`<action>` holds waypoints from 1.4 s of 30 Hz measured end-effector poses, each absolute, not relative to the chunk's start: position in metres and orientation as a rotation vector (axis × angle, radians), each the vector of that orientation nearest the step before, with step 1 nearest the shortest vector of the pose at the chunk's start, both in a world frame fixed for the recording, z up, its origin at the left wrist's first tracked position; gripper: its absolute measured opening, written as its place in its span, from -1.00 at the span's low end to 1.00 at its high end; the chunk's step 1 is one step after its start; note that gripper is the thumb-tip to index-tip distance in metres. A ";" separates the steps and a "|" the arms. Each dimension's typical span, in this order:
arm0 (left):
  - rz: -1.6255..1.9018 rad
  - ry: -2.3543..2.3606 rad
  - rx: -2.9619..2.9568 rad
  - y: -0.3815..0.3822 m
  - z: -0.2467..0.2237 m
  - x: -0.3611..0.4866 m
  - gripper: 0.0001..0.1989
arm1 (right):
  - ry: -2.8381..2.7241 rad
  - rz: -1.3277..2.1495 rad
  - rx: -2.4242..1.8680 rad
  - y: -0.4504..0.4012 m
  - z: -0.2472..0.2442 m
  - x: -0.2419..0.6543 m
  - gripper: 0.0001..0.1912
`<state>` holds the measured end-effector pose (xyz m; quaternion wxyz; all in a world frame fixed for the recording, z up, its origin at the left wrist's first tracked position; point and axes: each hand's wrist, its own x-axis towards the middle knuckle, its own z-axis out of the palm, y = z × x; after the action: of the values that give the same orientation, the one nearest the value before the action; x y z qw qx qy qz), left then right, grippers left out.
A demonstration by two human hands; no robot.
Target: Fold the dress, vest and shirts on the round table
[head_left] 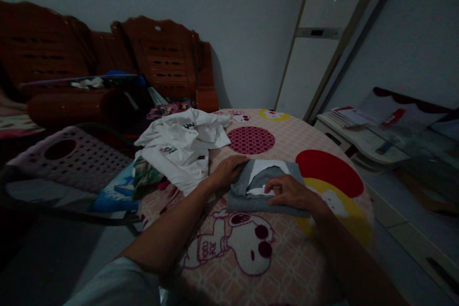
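Note:
A folded grey garment with white parts [258,204] lies on the round table with its patterned cloth [297,267]. At its left edge rests my left hand [229,170], laid flat with the fingers reaching over the far left corner. My right hand [289,191] is over the garment's right half, its fingers curled and thumb close to them at a white strip near the collar. Left of the garment is a heap of white shirts [179,143] with dark prints, and a green plaid cloth [145,174] shows under it.
Beyond the table's far left stands a wooden bench [161,57] with clothes on it. A chair [71,158] with a blue cushion [116,191] is at the left. On the right, a low cabinet [369,141] holds papers. A tall white appliance [304,67] stands behind.

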<state>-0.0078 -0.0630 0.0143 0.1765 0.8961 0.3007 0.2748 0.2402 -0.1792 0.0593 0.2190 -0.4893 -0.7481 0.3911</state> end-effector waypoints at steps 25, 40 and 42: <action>0.708 1.349 2.227 -0.052 0.025 -0.027 -0.71 | -2.240 1.358 -1.348 -0.189 0.063 0.242 -0.92; 0.429 0.798 2.745 -0.078 0.001 0.000 -0.36 | -2.000 1.555 -1.373 -0.185 0.064 0.241 -0.86; 0.406 0.804 2.733 -0.075 0.001 -0.004 -0.34 | -1.736 1.422 -1.405 -0.178 0.060 0.250 -0.74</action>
<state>-0.0043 -0.0751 0.0013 0.1317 0.9414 0.2771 0.1399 0.2498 -0.1776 0.0596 0.2444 -0.5147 -0.6358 0.5207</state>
